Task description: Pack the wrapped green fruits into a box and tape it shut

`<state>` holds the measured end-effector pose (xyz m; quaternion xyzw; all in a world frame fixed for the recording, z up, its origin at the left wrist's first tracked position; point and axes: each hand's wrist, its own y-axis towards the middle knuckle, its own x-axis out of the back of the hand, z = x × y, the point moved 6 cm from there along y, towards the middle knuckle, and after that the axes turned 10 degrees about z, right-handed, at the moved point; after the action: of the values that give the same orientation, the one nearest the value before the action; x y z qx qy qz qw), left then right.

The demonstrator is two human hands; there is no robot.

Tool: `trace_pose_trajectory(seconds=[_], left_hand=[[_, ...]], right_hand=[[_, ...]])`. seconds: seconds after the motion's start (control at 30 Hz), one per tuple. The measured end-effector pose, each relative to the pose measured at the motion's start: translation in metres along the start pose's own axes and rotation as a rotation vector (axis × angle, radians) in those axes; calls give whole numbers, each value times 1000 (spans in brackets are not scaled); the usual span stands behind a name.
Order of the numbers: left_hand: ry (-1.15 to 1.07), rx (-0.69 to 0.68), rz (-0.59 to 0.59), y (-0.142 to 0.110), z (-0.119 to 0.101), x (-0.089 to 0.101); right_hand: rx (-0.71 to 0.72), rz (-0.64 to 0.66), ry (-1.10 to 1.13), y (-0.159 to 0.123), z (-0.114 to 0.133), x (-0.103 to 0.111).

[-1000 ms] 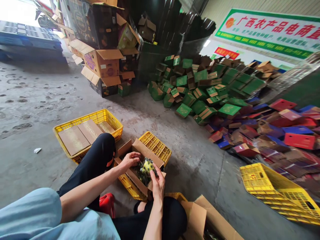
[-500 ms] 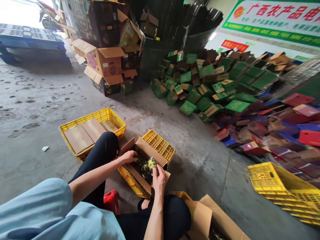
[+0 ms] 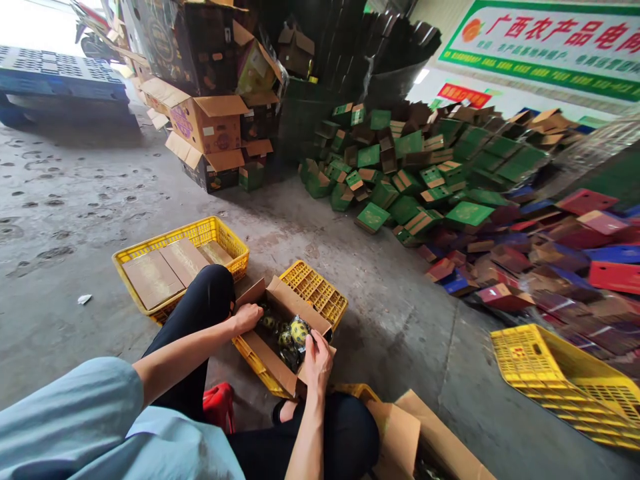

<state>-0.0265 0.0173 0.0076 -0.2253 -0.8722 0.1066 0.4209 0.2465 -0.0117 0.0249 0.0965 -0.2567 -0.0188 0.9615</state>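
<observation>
My right hand (image 3: pixel 319 360) grips the side of a round, yellow-green fruit with dark spots (image 3: pixel 300 330), wrapped in clear, shiny film. This fruit is at the right end of an open cardboard box (image 3: pixel 270 363), above other wrapped fruits (image 3: pixel 285 339). At the box's left end is my left hand (image 3: pixel 247 318), its fingers curled beside the flap; whatever is in them is hidden. The box rests on a yellow plastic crate (image 3: pixel 315 290) between my legs.
On the left, another yellow crate (image 3: pixel 235 250) holds closed cartons (image 3: pixel 153 279). An open carton (image 3: pixel 445 440) stands by my right knee. A yellow crate (image 3: pixel 520 353) lies at the right. Piled green boxes (image 3: pixel 373 217) and stacked cartons (image 3: pixel 207 127) are farther back.
My left hand has drawn back from inside the box to its left end, uncovering wrapped fruit there. My right hand still holds the spotted fruit, which has turned slightly. The view shifts a little.
</observation>
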Motion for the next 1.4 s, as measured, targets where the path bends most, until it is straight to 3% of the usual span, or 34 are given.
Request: trace_pose_trajectory(seconds=[0.13, 0.3, 0.37, 0.5, 0.57, 0.7, 0.83, 0.97, 1.23, 1.4], left_hand=[[-36, 46, -79, -8, -3, 13], [-189, 3, -178, -15, -12, 37], [-403, -36, -172, -16, -17, 39], [-1095, -105, -55, -17, -32, 23], [-1238, -103, -12, -18, -40, 13], [-1250, -113, 27, -23, -55, -1], [-1293, -123, 61, -24, -63, -10], [-1362, -123, 107, -24, -67, -16], [-1133, -134, -80, -20, -60, -13], [-1144, -144, -152, -19, -55, -14]], right_hand=[[-47, 14, 78, -2, 3, 0], [-69, 38, 52, 0, 5, -1], [-91, 36, 33, 1, 5, -1], [-167, -1, 84, 0, 5, 6], [-170, 42, 184, -2, 10, 6], [-173, 173, 443, -7, 22, -1], [-270, 115, 548, -11, 21, -1], [-282, 49, 553, -10, 17, 2], [-295, 19, 588, -9, 17, 2], [-308, 0, 600, -10, 18, 3]])
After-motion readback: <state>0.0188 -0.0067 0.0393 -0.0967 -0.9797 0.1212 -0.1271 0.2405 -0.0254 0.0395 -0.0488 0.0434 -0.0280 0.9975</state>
